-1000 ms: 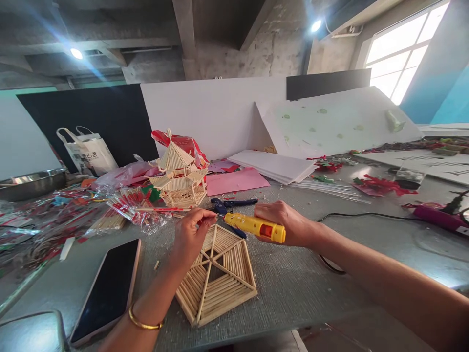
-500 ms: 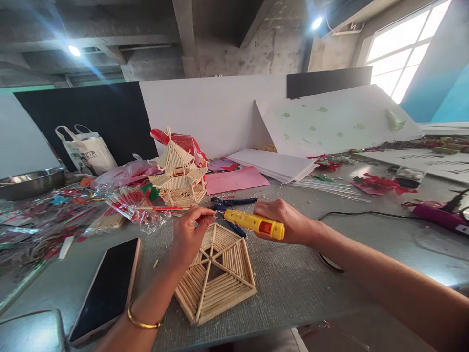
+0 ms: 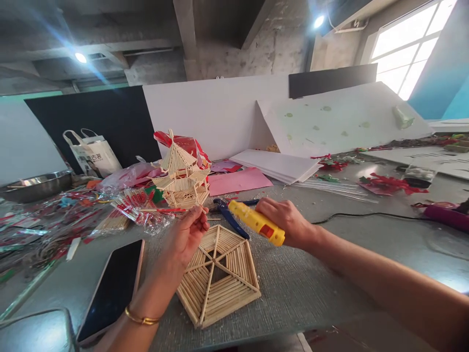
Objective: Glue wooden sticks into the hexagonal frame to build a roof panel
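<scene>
My right hand (image 3: 284, 220) is wrapped round a yellow glue gun (image 3: 254, 221), its tip pointing left over dark blue pliers (image 3: 234, 222). My left hand (image 3: 190, 232) has its fingers pinched together just above a flat hexagonal panel of wooden sticks (image 3: 229, 305); what they hold is too small to make out. The panel has open gaps round its centre. Behind my left hand stands a small tiered pagoda (image 3: 179, 171) made of the same pale sticks.
A phone (image 3: 112, 293) lies left of the panel. Plastic-wrapped red sticks (image 3: 137, 208), pink paper (image 3: 238, 181) and white boards (image 3: 274, 164) lie further back. A black cable (image 3: 366, 214) runs right, near a purple object (image 3: 445, 217).
My left hand has drawn away from the glue gun's tip and turned palm upward. The gun has tilted, its tip now higher and further back. The view has shifted slightly.
</scene>
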`<control>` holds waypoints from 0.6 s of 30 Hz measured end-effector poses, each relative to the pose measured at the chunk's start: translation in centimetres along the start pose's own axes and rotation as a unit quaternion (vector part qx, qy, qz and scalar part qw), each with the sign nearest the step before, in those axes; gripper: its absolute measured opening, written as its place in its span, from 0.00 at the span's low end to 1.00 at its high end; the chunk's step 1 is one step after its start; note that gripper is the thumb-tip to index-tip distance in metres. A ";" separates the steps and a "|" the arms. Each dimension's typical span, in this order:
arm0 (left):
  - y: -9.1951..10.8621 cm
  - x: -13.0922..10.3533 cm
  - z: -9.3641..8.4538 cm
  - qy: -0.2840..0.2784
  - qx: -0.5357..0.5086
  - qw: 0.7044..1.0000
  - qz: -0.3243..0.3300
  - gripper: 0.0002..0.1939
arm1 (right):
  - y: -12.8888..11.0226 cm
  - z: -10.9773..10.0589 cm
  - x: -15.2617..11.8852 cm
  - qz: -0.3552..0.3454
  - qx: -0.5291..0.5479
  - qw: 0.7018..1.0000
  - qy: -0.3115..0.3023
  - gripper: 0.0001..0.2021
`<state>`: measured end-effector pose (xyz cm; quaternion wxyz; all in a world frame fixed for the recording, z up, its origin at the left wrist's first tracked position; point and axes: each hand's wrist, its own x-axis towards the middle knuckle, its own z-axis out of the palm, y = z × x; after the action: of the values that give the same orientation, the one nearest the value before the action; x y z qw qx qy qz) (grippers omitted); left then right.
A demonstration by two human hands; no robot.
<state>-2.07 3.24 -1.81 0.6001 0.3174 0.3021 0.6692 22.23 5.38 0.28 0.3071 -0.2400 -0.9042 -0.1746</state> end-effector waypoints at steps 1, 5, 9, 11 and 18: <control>-0.1 0.0 0.0 0.004 -0.007 1.000 -0.009 0.07 | -0.5 0.0 0.1 -0.014 0.003 1.000 -0.004 0.07; -0.3 -0.2 0.5 0.007 -0.035 0.999 -0.040 0.09 | -1.7 0.2 0.3 -0.053 0.022 0.998 -0.008 0.07; -0.6 -0.5 0.7 -0.004 -0.051 0.997 -0.056 0.09 | -1.9 0.4 0.2 -0.064 0.024 0.997 -0.025 0.06; -0.7 -0.5 0.6 -0.012 -0.048 0.997 -0.057 0.08 | -1.9 0.5 0.1 -0.063 0.025 0.997 -0.029 0.06; -1.0 -0.6 0.4 -0.020 -0.041 0.997 -0.057 0.07 | -1.8 0.8 0.0 -0.062 0.014 0.997 -0.041 0.05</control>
<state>-1.04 2.79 -2.39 0.6554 0.2887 0.2799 0.6393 20.88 4.23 -0.60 0.2616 -0.1860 -0.9316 -0.1703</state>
